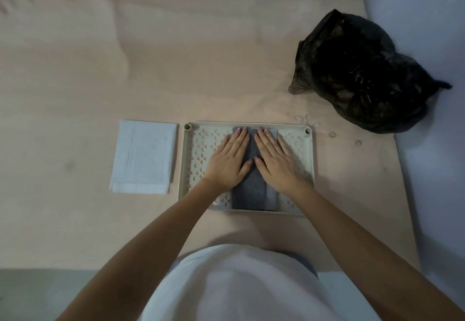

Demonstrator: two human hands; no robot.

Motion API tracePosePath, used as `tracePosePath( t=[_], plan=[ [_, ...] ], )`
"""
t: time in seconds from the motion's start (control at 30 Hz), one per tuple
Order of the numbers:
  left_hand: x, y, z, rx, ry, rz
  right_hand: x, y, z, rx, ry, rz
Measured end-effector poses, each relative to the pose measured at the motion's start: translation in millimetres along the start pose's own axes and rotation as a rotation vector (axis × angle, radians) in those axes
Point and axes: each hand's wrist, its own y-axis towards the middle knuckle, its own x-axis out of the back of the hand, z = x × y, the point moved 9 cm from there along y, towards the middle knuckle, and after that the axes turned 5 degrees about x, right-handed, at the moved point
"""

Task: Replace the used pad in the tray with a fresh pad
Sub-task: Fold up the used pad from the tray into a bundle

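A pale rectangular tray [297, 129] with cut-out arrow marks lies on the pinkish sheet in front of me. A dark grey folded pad [254, 194] runs down the tray's middle as a narrow strip. My left hand [230, 158] and my right hand [275, 155] lie flat side by side on the pad, fingers straight and pointing away from me, pressing it down. A light blue-white folded pad [144, 155] lies on the sheet just left of the tray, apart from both hands.
A black plastic bag [359, 71], bulging and partly open, sits at the back right near the sheet's edge. A blue-grey wall or floor strip [427, 144] borders the sheet on the right. Bare sheet stretches to the left and behind the tray.
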Motion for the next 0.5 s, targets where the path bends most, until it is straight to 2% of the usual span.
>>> tracePosePath(
  t=[0.1, 0.2, 0.27, 0.5],
  plan=[
    [9.5, -14.6, -2.4, -0.146, 0.075, -0.018, 11.9, -15.9, -0.3, 0.044, 0.025, -0.039],
    [4.2, -40.1, -10.3, -0.265, 0.114, -0.004, 13.2, -41.6, 14.6, 0.176, 0.039, -0.024],
    [-4.6, -50.3, -11.4, -0.26, 0.118, 0.033, 6.8, -55.5, 28.1, 0.231, 0.02, 0.011],
    [-19.4, -50.3, -9.1, -0.227, 0.133, 0.123, -12.3, -58.4, 33.0, 0.211, -0.061, 0.088]
  ],
)
